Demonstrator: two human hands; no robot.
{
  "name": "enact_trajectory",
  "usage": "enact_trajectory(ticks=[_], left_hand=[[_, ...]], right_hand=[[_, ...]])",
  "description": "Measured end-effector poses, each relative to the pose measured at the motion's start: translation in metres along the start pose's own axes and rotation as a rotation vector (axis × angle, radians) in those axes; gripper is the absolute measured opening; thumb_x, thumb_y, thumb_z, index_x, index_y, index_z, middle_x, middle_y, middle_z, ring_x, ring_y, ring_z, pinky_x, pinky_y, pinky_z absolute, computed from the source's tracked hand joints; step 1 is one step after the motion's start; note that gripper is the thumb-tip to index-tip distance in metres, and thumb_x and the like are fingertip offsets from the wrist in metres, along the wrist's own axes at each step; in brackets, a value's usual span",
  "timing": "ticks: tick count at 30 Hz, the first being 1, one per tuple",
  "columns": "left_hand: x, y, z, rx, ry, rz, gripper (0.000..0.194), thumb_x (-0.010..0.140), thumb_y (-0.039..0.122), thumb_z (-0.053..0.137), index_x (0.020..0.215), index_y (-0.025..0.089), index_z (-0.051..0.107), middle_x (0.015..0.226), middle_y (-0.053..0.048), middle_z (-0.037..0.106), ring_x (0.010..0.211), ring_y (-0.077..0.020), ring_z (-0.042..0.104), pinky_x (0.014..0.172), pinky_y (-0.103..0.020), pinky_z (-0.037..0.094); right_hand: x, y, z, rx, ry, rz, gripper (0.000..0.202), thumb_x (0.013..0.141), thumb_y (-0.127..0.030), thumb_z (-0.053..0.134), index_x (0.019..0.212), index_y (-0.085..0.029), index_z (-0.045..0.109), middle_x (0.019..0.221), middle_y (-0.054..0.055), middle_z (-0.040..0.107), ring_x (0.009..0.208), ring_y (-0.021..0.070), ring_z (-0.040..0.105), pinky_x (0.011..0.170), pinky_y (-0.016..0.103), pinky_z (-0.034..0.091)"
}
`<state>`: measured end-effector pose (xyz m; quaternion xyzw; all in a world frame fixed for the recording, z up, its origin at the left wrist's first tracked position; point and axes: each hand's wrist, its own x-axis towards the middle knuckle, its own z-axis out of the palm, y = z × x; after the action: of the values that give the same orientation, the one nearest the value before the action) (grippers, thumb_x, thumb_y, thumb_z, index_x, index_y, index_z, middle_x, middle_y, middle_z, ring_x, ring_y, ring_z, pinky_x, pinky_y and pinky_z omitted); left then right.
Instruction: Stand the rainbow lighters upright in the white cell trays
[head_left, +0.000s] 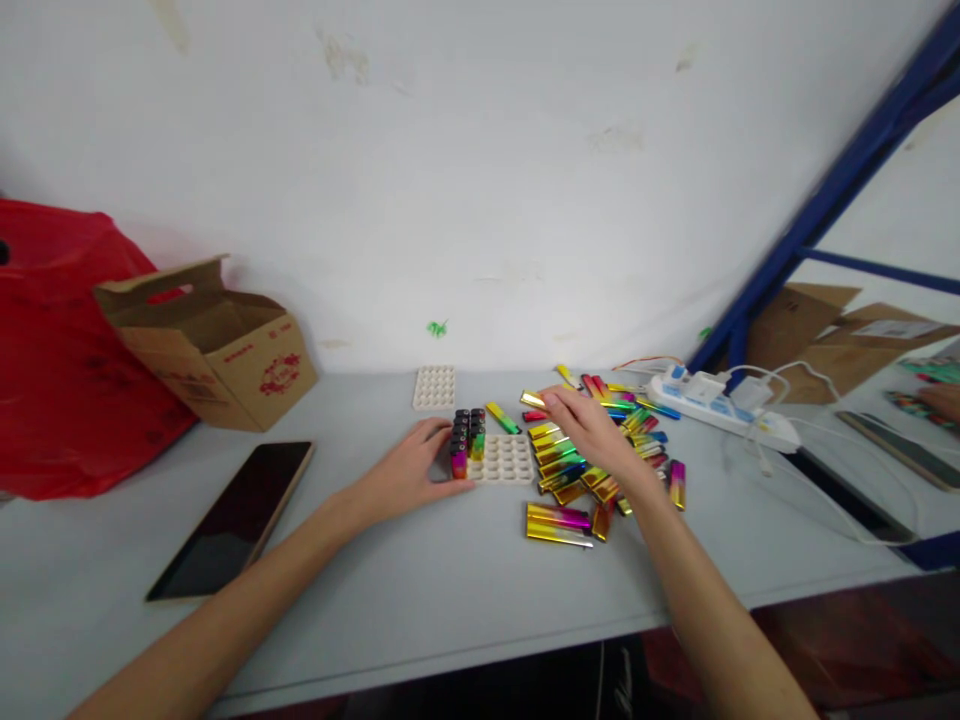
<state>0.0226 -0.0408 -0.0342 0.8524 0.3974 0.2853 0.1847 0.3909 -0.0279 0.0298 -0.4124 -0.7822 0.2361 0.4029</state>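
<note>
A white tray with round holes lies on the table, several black-topped lighters standing upright in its left columns. My left hand rests at the tray's left edge, fingers apart around the corner, holding nothing. Over the left side of a loose pile of shiny coloured lighters, my right hand pinches a gold lighter between thumb and fingers. One yellow-green lighter lies behind the tray, and a few yellow-purple ones lie in front of the pile.
A second holed tray lies near the wall. On the left are a tablet, an open cardboard box and a red bag. A power strip with white cables and a blue metal frame stand on the right.
</note>
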Motion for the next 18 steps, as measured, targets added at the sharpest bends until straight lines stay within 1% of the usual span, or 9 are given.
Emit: enact_trajectory(ticks=[2,4,6,8,10,12,14,16,18], left_hand=[[0.0,-0.001,0.001,0.003,-0.001,-0.001,0.077,0.103,0.078,0.1,0.157,0.025,0.087,0.169,-0.021,0.082,0.161,-0.0505,0.077,0.145,-0.067,0.063],[0.0,-0.002,0.002,0.01,-0.004,-0.007,0.079,0.103,0.079,0.099,0.159,0.024,0.086,0.17,-0.022,0.081,0.162,-0.0509,0.077,0.145,-0.067,0.063],[0.0,-0.003,0.002,0.016,-0.003,-0.007,0.081,0.103,0.078,0.1,0.16,0.023,0.085,0.17,-0.022,0.081,0.162,-0.0505,0.076,0.145,-0.066,0.063],[0.0,-0.003,0.003,0.015,-0.002,0.003,0.08,0.103,0.077,0.101,0.16,0.024,0.085,0.17,-0.022,0.082,0.161,-0.0493,0.077,0.144,-0.065,0.063],[-0.001,-0.004,0.003,0.012,0.001,0.017,0.078,0.104,0.077,0.1,0.16,0.025,0.086,0.168,-0.021,0.082,0.16,-0.0486,0.077,0.144,-0.064,0.064],[-0.001,-0.004,0.003,0.016,0.004,0.024,0.077,0.105,0.077,0.099,0.16,0.025,0.086,0.167,-0.021,0.083,0.159,-0.0487,0.078,0.143,-0.064,0.064],[-0.001,-0.004,0.003,0.025,0.007,0.024,0.077,0.105,0.077,0.099,0.16,0.024,0.085,0.166,-0.022,0.083,0.158,-0.049,0.078,0.142,-0.065,0.065],[-0.002,-0.004,0.004,0.028,0.008,0.023,0.078,0.104,0.077,0.099,0.16,0.025,0.084,0.166,-0.022,0.083,0.158,-0.0487,0.078,0.142,-0.065,0.065],[-0.002,-0.005,0.004,0.026,0.006,0.025,0.078,0.105,0.077,0.1,0.161,0.026,0.084,0.166,-0.021,0.083,0.158,-0.0482,0.078,0.142,-0.064,0.065]], right_hand=[[0.001,-0.003,0.014,0.06,0.008,0.033,0.062,0.122,-0.084,0.067,0.118,-0.026,0.087,0.09,0.003,0.077,0.083,0.0243,0.067,0.081,0.036,0.056],[0.002,-0.005,0.025,0.135,0.044,0.092,0.065,0.111,-0.089,0.083,0.12,-0.025,0.089,0.08,-0.001,0.068,0.074,0.0218,0.058,0.07,0.034,0.047],[0.003,-0.008,0.035,0.217,0.081,0.138,0.071,0.1,-0.096,0.091,0.105,-0.026,0.085,0.075,-0.004,0.058,0.071,0.02,0.051,0.066,0.033,0.041],[0.004,-0.014,0.043,0.293,0.103,0.151,0.081,0.098,-0.106,0.085,0.085,-0.027,0.072,0.074,-0.003,0.056,0.073,0.0198,0.051,0.067,0.034,0.042],[0.003,-0.021,0.051,0.382,0.072,0.157,0.086,0.102,-0.111,0.075,0.081,-0.028,0.064,0.076,-0.002,0.058,0.074,0.0202,0.054,0.07,0.034,0.048],[0.002,-0.029,0.059,0.522,-0.013,0.182,0.085,0.104,-0.113,0.07,0.089,-0.029,0.065,0.077,-0.003,0.061,0.072,0.0203,0.058,0.07,0.035,0.053],[0.0,-0.036,0.066,0.675,-0.091,0.225,0.081,0.102,-0.111,0.075,0.099,-0.031,0.066,0.075,-0.005,0.06,0.064,0.0187,0.054,0.064,0.034,0.053],[-0.002,-0.042,0.07,0.788,-0.107,0.271,0.079,0.097,-0.108,0.085,0.105,-0.031,0.065,0.072,-0.009,0.055,0.058,0.0153,0.042,0.055,0.03,0.045],[-0.003,-0.046,0.073,0.852,-0.087,0.32,0.081,0.091,-0.105,0.094,0.109,-0.031,0.065,0.071,-0.012,0.048,0.057,0.0126,0.031,0.052,0.025,0.034]])
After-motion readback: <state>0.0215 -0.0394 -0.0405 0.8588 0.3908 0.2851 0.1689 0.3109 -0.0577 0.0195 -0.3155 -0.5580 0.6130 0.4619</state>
